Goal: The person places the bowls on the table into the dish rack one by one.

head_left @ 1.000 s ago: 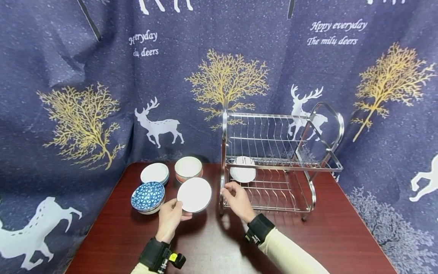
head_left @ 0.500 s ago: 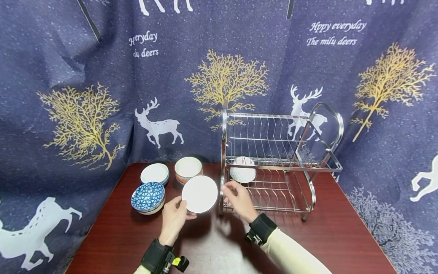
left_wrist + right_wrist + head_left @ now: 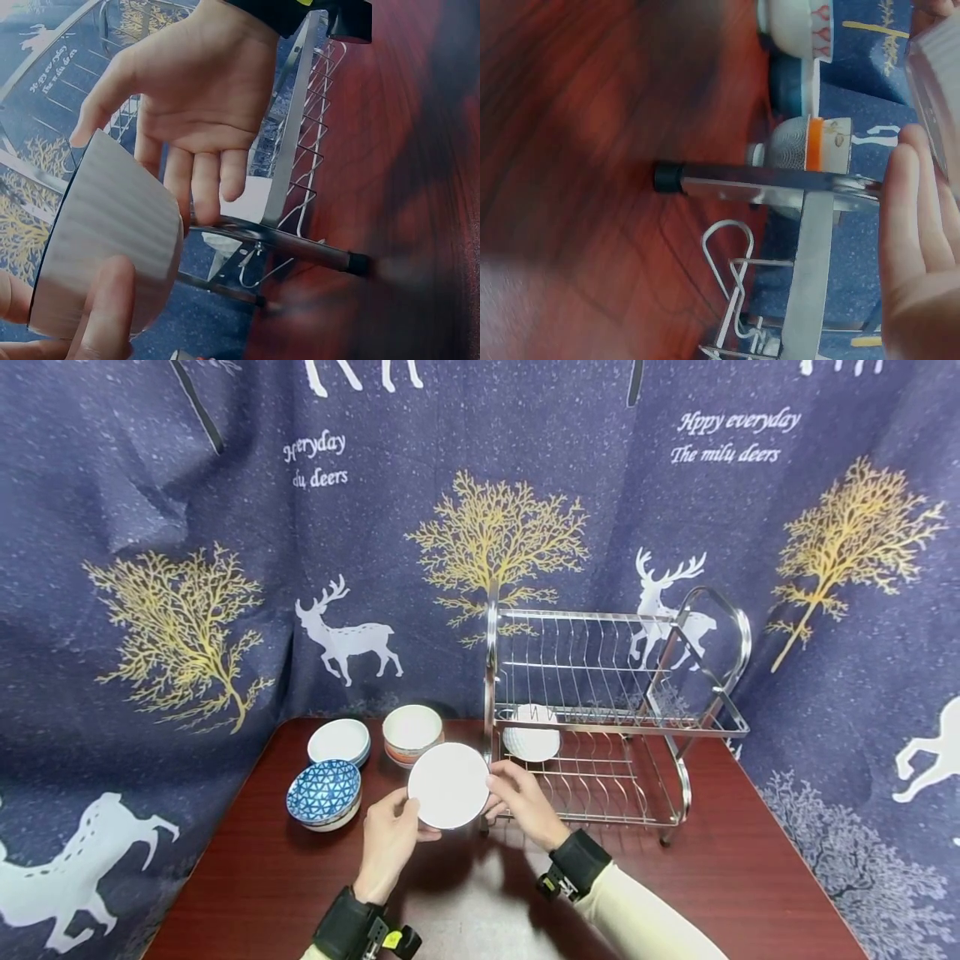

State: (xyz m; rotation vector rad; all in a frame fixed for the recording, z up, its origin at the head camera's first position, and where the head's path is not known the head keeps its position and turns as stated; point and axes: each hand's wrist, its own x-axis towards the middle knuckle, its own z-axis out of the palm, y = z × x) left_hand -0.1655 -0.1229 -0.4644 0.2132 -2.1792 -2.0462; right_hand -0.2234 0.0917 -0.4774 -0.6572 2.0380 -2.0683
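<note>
Fingers of our left hand (image 3: 392, 839) hold the white bowl (image 3: 450, 786) by its left side; those of our right hand (image 3: 527, 806) are loosely spread at its right rim, though we cannot tell whether they touch. It hangs above the worktop (image 3: 712, 885), tilted toward us, between the blue-patterned bowl (image 3: 324, 790) near the left edge and the rack (image 3: 592, 727). Releasing our left hold too soon could drop it; swinging right too low could chip it on the metal.
</note>
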